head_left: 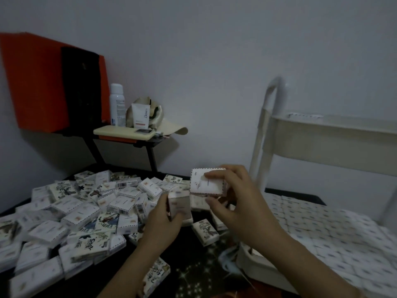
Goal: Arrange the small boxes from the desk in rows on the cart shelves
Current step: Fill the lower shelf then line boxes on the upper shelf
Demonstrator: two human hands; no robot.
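Our left hand (163,218) was curled round 1 small white cardboard box (180,206) that stood on its end. Our right hand (236,196) pinched another small white box with a dotted edge (206,181), just above the first one. The 2 boxes seemed to touch. Both were up in the air over the dark patterned desk (193,261).

We think the job was about half done. To the right of our right hand, the lower shelf (257,269) of the white plastic cart was packed with neat rows of boxes (335,233). To the left of our left hand, a big messy heap of small boxes (71,214) lay on the desk. A few boxes showed on the top shelf (333,143), above our right hand, but we could not tell how full it was.

The cart's rounded white post (264,134) stood just behind our right hand. The top shelf hung over the lower one, so boxes would have to go in low and sideways. The lower shelf's raised rim sat under our right arm. The open room was over the desk, between our 2 arms.
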